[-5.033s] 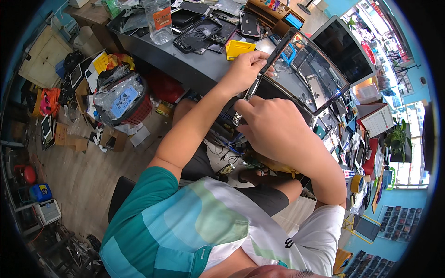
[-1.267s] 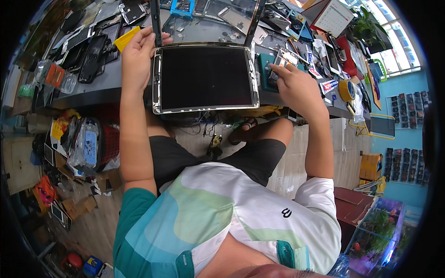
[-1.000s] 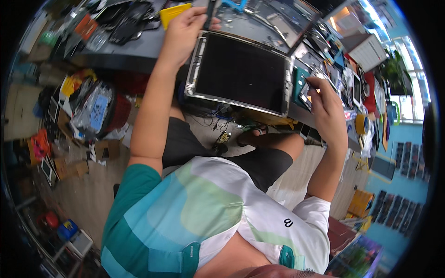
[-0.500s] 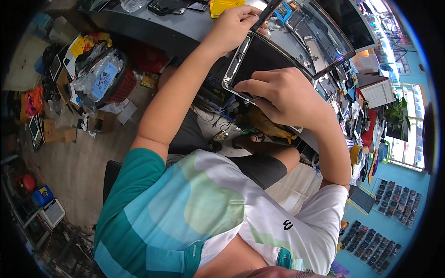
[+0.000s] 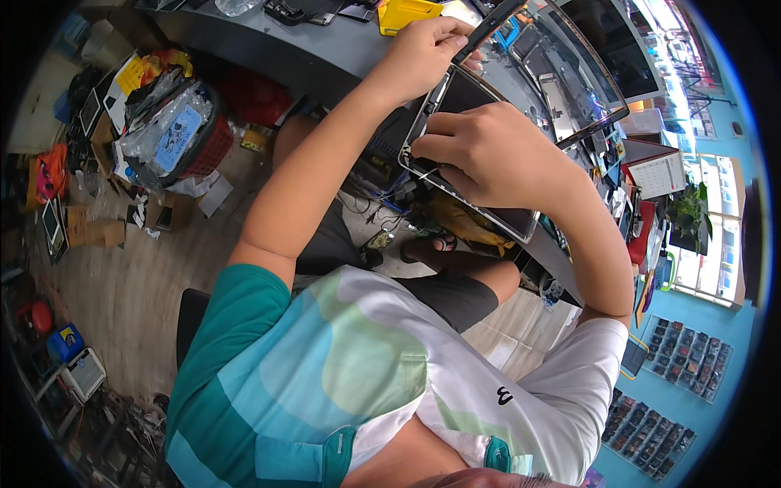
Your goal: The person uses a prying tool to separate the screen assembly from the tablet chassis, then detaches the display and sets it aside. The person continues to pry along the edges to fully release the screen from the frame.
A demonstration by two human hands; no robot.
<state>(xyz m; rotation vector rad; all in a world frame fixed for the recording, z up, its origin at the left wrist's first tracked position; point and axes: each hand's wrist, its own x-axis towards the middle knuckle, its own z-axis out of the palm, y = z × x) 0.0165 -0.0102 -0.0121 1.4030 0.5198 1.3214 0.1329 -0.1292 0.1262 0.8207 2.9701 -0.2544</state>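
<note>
The fingers (image 5: 455,41) of the left hand (image 5: 419,65) are pinched on the black border of a see-through glass panel (image 5: 492,31), by the far left corner of the dark-screened tablet (image 5: 465,96). Those of the right hand (image 5: 508,159) are curled and bunched over the tablet's near left corner. A thin pale sliver (image 5: 426,173) shows beneath their tips; whether they grip it or it belongs to the tablet's rim, I cannot tell.

The tablet sits at the near edge of the grey bench (image 5: 309,53), its pale metal rim showing and much of its screen hidden by the right hand. The glass panel stands raised along the tablet's far side, with phone parts visible through it.

Beyond the tablet's far left corner is a yellow holder (image 5: 407,14); beyond its far right, behind the panel, a monitor (image 5: 606,41). Well to the tablet's right are a calendar (image 5: 659,175) and a leafy plant (image 5: 690,213). Below its near edge lies a yellow bag (image 5: 468,224), and well to its left a red basket (image 5: 207,150) stuffed with plastic stands on the floor (image 5: 163,313).
</note>
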